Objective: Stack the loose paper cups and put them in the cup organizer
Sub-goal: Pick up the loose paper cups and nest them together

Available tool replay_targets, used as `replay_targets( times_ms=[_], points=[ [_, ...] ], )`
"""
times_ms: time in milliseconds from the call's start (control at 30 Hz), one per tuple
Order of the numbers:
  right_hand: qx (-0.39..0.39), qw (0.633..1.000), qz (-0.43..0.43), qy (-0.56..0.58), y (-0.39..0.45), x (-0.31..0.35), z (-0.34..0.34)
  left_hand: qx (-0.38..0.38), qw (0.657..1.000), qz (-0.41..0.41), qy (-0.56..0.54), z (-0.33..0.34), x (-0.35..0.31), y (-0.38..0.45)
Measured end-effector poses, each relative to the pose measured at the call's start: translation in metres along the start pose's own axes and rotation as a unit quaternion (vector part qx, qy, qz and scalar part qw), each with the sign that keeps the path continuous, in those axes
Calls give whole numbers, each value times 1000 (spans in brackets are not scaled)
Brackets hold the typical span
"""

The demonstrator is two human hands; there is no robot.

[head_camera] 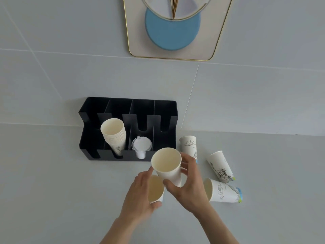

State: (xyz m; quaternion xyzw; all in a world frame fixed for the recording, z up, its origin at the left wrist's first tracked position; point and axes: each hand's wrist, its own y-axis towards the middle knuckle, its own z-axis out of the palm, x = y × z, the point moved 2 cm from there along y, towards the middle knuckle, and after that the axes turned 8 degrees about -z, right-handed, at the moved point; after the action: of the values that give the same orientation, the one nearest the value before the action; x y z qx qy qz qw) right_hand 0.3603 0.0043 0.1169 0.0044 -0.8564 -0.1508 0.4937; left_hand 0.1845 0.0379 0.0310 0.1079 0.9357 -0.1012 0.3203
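Note:
My right hand (189, 187) grips a white paper cup (168, 166), mouth up and tilted toward me, just in front of the black cup organizer (163, 110). My left hand (140, 196) holds a second paper cup (155, 189) lower down, its mouth facing the first cup's base. The two cups touch or nearly touch. A stack of paper cups (114, 134) leans in the organizer's second slot from the left. Three loose printed cups remain on the counter: one upright (188, 143) behind my right hand, one lying (221, 166) to the right, one lying (225, 191) near my right wrist.
Clear plastic lids (141, 144) sit in the organizer's third slot, with a small white piece below them. The organizer stands against a grey tiled wall. A framed wall decoration (173, 32) with a blue disc hangs above. The grey counter (52, 191) extends left.

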Motion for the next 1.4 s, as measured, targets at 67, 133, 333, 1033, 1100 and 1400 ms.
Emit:
replay_targets(
  times_ms=[67, 133, 333, 1033, 1100, 1400],
  points=[
    [-9, 1000, -17, -9, -3, 10, 3, 4, 1000, 4, -26, -2, 4, 3],
    [-36, 999, -18, -5, -5, 18, 8, 9, 1000, 13, -24, -5, 11, 6],
    [-7, 1000, -16, 12, -23, 14, 19, 15, 999, 23, -23, 2, 6, 4],
    [33, 974, 55, -218, -27, -74, 2, 14, 993, -32, -113, 2, 12, -1],
    [22, 952, 94, -292, -24, -92, -25, 8, 992, -42, -118, 5, 9, 0],
    [220, 848, 68, -477, -44, -157, -59, 6, 991, -62, -120, 10, -1, 3]
  ],
)
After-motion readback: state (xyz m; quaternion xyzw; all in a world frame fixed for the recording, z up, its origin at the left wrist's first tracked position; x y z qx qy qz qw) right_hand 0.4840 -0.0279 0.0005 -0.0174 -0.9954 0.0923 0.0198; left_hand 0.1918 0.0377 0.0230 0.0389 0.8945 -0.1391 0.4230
